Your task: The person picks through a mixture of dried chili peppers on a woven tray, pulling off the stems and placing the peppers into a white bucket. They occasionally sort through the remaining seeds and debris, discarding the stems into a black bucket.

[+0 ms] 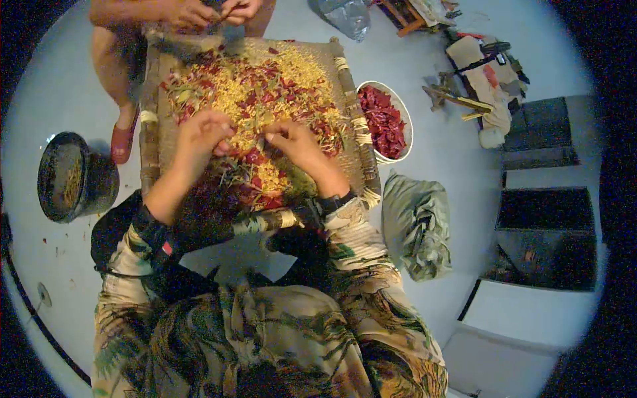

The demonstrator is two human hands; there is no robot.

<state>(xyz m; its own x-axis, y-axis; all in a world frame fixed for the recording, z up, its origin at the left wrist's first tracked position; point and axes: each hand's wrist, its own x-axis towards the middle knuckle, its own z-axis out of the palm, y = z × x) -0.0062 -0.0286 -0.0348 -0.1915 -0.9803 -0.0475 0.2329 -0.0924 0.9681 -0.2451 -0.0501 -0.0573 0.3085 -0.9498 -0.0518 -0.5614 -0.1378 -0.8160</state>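
Observation:
A woven tray (147, 174) with a wooden frame lies in front of my knees, strewn with yellow chili seeds (308, 66), red chili pieces (255, 156) and thin stems. Over its middle my left hand (204, 132) is closed, its fingers curled in towards the thumb. My right hand (295, 142) faces it a short gap away, thumb and fingertips pinched together just above the seeds. Anything within either grip is too small or hidden to make out.
Right of the tray stands a white bowl (409, 136) of red dried chilies (383, 125), with a green sack (418, 225) nearer me. A black bucket (99, 179) stands at left. Across the tray sits another person, whose hands (199, 13) meet over its far edge.

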